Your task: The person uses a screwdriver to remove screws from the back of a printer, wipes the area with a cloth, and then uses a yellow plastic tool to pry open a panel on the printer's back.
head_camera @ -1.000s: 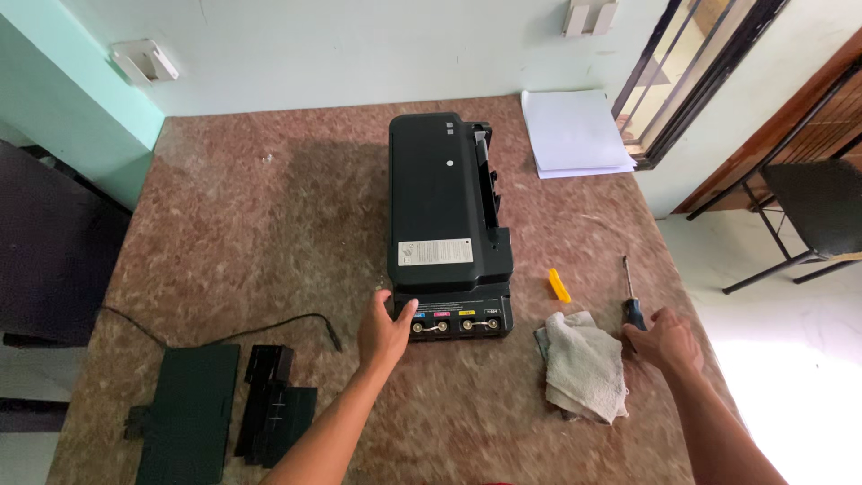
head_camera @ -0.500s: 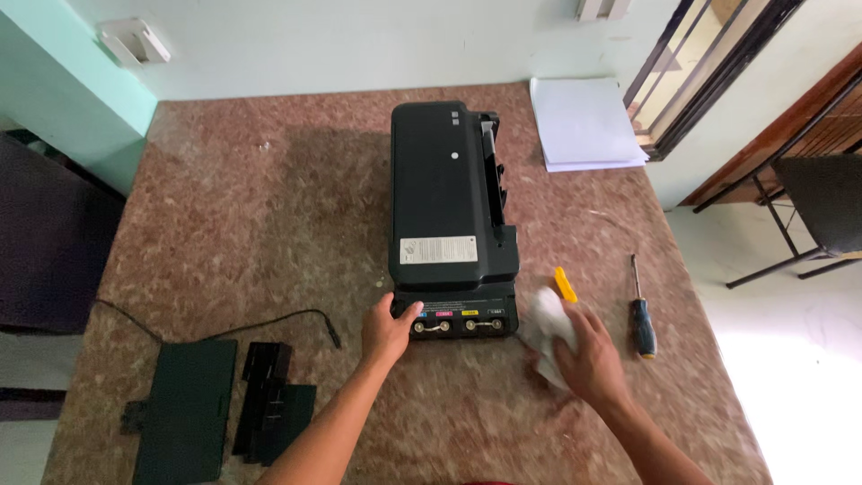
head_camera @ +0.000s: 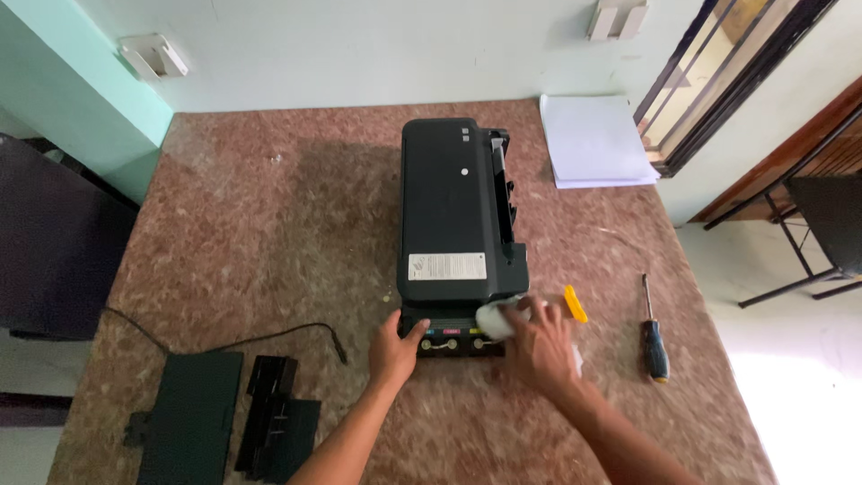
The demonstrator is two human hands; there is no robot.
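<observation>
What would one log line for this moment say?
left hand: resting on printer front | right hand: pressing white cloth on printer | screwdriver: lying on table

Matt black plastic printer (head_camera: 453,211), white cloth (head_camera: 496,319)

Left hand (head_camera: 395,346) steadying printer (head_camera: 453,216), right hand (head_camera: 537,346) pressing cloth (head_camera: 496,318)

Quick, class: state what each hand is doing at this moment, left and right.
Left hand: open, fingers resting on the near end of the black printer, gripping nothing.
Right hand: closed on a white cloth, pressed against the printer's near corner.
</observation>
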